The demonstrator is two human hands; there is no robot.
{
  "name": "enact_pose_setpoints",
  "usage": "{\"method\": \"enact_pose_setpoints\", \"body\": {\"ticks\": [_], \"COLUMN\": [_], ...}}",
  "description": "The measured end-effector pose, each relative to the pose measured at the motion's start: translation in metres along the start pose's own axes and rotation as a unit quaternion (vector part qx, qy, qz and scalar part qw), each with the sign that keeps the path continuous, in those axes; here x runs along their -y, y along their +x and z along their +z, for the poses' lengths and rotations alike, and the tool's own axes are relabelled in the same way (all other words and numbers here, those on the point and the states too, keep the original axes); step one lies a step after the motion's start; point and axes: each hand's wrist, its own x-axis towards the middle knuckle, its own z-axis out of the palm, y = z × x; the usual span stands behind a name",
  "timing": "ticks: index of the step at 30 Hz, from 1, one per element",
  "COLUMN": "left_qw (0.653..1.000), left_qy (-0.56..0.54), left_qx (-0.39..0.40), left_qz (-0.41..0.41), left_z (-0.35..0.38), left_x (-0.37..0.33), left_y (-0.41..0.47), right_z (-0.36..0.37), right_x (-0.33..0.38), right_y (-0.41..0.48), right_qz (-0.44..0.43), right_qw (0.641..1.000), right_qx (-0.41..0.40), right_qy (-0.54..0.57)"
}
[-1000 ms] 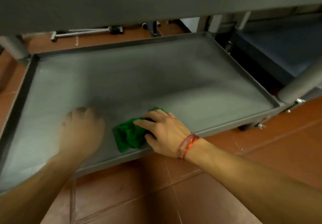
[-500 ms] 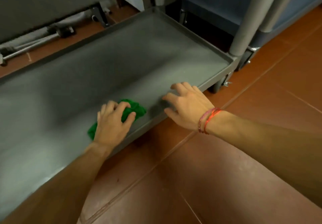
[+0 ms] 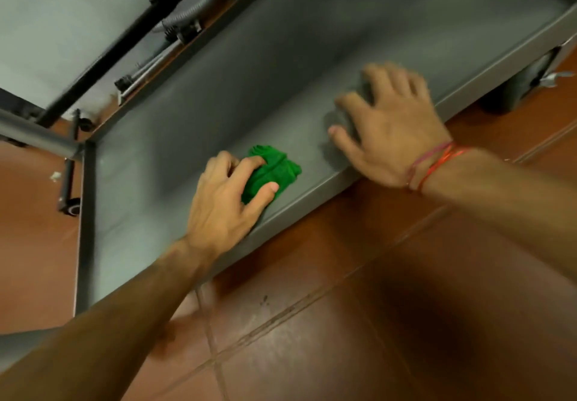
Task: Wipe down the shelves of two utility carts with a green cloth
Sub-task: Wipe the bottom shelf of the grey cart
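Note:
A bunched green cloth lies on the grey bottom shelf of a utility cart, close to the shelf's near rim. My left hand presses down on the cloth, fingers and thumb curled around it. My right hand, with red threads at the wrist, rests flat on the shelf to the right of the cloth, fingers spread, holding nothing. The palm of that hand overlaps the near rim.
The underside of the cart's upper shelf fills the top left. A grey cart leg stands at the shelf's left corner. A caster sits under the right end. Red-brown floor tiles lie in front. A black wheeled frame stands left of the cart.
The cloth passed from my right hand to my left hand. My right hand moved right and settled flat on the shelf. The view swung and tilted to the left.

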Motion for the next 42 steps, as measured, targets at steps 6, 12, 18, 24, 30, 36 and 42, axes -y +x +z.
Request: {"method": "enact_pose_setpoints", "body": {"ticks": [6, 12, 18, 24, 30, 36, 42], "left_qw": [0.998, 0.996, 0.995, 0.997, 0.995, 0.999, 0.984], "left_qy": [-0.009, -0.012, -0.004, 0.027, -0.001, -0.022, -0.093], "left_qx": [-0.024, -0.035, -0.042, -0.009, -0.023, -0.038, -0.057], "left_qz": [0.056, 0.077, 0.09, -0.065, -0.101, 0.013, 0.138], "left_z": [0.006, 0.008, 0.014, 0.023, 0.025, 0.021, 0.02], "left_x": [0.009, 0.009, 0.026, 0.101, 0.103, 0.053, 0.04], "left_y": [0.007, 0.009, 0.029, 0.123, 0.132, 0.074, 0.054], "right_z": [0.014, 0.013, 0.028, 0.024, 0.019, 0.02, 0.018], "right_x": [-0.03, -0.018, -0.007, -0.003, -0.001, 0.001, 0.019], "right_y": [0.025, 0.022, 0.031, 0.03, 0.031, 0.031, 0.038], "right_qz": [0.056, 0.051, 0.06, 0.055, 0.067, 0.081, 0.116], "right_qw": [0.994, 0.994, 0.994, 0.994, 0.994, 0.993, 0.992], "right_qx": [-0.089, -0.1, -0.043, -0.006, 0.014, 0.026, 0.021], "right_qy": [0.008, 0.012, -0.076, -0.093, -0.083, -0.081, -0.051]}}
